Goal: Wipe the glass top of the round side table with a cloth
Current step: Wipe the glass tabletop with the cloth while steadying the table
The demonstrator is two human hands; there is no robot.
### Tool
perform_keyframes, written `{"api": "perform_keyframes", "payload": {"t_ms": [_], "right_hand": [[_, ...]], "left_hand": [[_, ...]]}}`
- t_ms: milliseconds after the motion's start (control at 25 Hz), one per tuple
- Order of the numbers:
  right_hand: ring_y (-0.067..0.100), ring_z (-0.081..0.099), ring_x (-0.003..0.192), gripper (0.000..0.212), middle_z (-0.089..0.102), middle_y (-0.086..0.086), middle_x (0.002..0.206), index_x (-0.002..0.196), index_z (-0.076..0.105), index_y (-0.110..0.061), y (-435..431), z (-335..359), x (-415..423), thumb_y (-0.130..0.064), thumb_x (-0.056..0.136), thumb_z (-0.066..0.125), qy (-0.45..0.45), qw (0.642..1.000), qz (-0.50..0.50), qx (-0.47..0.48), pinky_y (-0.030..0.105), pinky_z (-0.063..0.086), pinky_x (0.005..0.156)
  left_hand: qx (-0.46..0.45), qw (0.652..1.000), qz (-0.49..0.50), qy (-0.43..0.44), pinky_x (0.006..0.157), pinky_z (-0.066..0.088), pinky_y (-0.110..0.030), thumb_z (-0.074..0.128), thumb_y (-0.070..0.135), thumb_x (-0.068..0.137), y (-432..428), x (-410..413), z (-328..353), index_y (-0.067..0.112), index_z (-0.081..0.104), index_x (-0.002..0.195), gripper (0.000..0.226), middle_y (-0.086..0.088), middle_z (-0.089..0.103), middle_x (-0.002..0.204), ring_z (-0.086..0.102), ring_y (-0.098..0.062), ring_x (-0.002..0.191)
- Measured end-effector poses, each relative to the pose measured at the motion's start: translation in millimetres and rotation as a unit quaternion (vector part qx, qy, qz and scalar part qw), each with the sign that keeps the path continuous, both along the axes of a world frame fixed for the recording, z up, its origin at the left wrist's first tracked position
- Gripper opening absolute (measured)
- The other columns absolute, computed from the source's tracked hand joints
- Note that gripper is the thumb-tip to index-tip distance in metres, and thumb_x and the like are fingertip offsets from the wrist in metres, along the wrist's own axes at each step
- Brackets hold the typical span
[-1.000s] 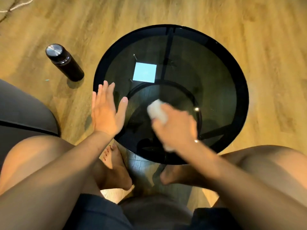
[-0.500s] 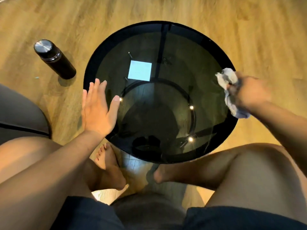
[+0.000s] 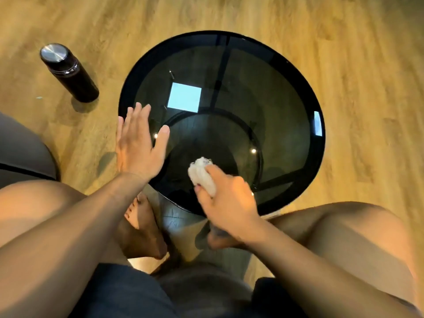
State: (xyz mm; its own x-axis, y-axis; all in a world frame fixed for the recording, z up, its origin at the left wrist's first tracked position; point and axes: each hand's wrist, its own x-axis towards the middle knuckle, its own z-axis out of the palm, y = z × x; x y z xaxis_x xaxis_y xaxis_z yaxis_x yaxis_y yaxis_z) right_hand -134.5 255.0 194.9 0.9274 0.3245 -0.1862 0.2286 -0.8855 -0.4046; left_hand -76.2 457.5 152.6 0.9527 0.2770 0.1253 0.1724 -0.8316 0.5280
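The round side table (image 3: 275,72) has a dark smoked glass top with a black rim and stands on the wooden floor in front of my knees. My right hand (image 3: 226,199) grips a bunched white cloth (image 3: 202,174) and presses it on the near middle of the glass. My left hand (image 3: 137,143) lies flat with fingers spread on the table's left edge. A bright square reflection shows in the glass to the left of centre.
A black flask with a steel lid (image 3: 68,72) stands on the floor to the left of the table. A grey seat edge (image 3: 23,148) is at the far left. My bare feet (image 3: 142,226) rest under the table's near rim.
My right hand swept with the cloth from the glass's near middle out to the right rim, then came back to the near middle. The left hand stayed flat on the left edge.
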Motion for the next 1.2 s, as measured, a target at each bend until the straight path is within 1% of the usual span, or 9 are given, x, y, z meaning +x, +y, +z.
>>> {"api": "perform_keyframes", "payload": {"t_ms": [120,240,400,600,760,880,1040,1120,1200], "right_hand": [[0.027,0.064,0.088,0.045,0.065,0.004,0.1,0.132,0.048,-0.032,47,7,-4,-0.05,0.091,0.051,0.025,0.994,0.106,-0.003,0.035,0.044,0.065],[0.022,0.064,0.095,0.045,0.065,-0.005,0.105,0.128,0.043,-0.045,-27,17,3,-0.049,0.084,0.054,0.046,0.989,0.112,-0.087,0.038,0.051,0.072],[0.034,0.066,0.089,0.048,0.071,0.007,0.099,0.128,0.04,-0.044,-175,31,78,-0.046,0.081,0.048,0.023,0.97,-0.044,-0.237,0.041,0.054,0.071],[0.043,0.062,0.094,0.033,0.068,0.019,0.101,0.121,0.051,-0.02,-211,7,145,-0.033,0.09,0.051,-0.028,0.959,-0.209,-0.19,0.044,0.052,0.078],[0.034,0.066,0.085,0.024,0.067,0.003,0.081,0.102,0.056,-0.022,-173,12,70,-0.042,0.088,0.054,-0.002,0.972,-0.204,-0.118,0.032,0.045,0.07],[0.009,0.061,0.066,0.018,0.06,-0.011,0.071,0.099,0.05,-0.038,-110,19,-6,-0.048,0.087,0.057,0.016,0.991,-0.102,-0.08,0.026,0.044,0.055],[0.021,0.064,0.064,0.034,0.065,-0.001,0.073,0.102,0.055,-0.026,-10,11,-24,-0.055,0.087,0.045,-0.002,0.999,0.035,-0.027,0.037,0.051,0.054],[0.024,0.065,0.068,0.035,0.066,0.001,0.083,0.115,0.055,-0.024,47,3,-6,-0.048,0.091,0.046,-0.056,0.993,0.103,-0.014,0.036,0.052,0.057],[0.024,0.065,0.069,0.028,0.061,-0.001,0.085,0.113,0.049,-0.028,102,-7,26,-0.04,0.088,0.053,-0.071,0.992,0.102,-0.014,0.034,0.05,0.056]], "left_hand": [[0.008,1.0,-0.011,0.003,0.124,0.003,-0.043,0.029,0.047,0.097,-2,-1,2,0.011,0.03,0.151,0.065,-0.014,0.028,0.161,0.016,-0.028,0.152],[0.005,1.0,-0.005,0.0,0.124,0.003,-0.042,0.029,0.047,0.098,-1,-2,1,0.012,0.03,0.151,0.064,-0.014,0.028,0.161,0.017,-0.027,0.151],[-0.007,1.0,0.008,-0.015,0.124,0.006,-0.042,0.03,0.048,0.097,2,1,-5,0.014,0.032,0.15,0.063,-0.012,0.032,0.159,0.02,-0.027,0.151],[-0.007,1.0,0.011,-0.008,0.124,0.009,-0.044,0.03,0.049,0.097,0,2,-3,0.015,0.033,0.15,0.063,-0.011,0.033,0.159,0.022,-0.027,0.15],[-0.023,0.999,0.013,-0.017,0.124,0.01,-0.044,0.027,0.052,0.097,1,2,-5,0.016,0.033,0.149,0.064,-0.01,0.033,0.159,0.022,-0.026,0.15],[-0.064,0.997,0.006,-0.041,0.124,0.01,-0.044,0.029,0.051,0.096,2,1,-4,0.015,0.034,0.149,0.064,-0.011,0.034,0.159,0.023,-0.027,0.15],[-0.129,0.99,0.001,-0.062,0.124,0.009,-0.042,0.034,0.048,0.095,1,-4,2,0.014,0.036,0.148,0.062,-0.008,0.035,0.158,0.022,-0.025,0.15],[-0.289,0.955,0.022,-0.067,0.121,0.02,-0.035,0.038,0.044,0.095,5,-2,12,0.021,0.041,0.145,0.055,0.0,0.043,0.153,0.029,-0.014,0.147],[-0.429,0.898,0.046,-0.084,0.107,0.031,-0.012,0.038,0.041,0.097,19,4,26,0.028,0.048,0.139,0.045,0.013,0.05,0.14,0.039,0.01,0.132]]}}
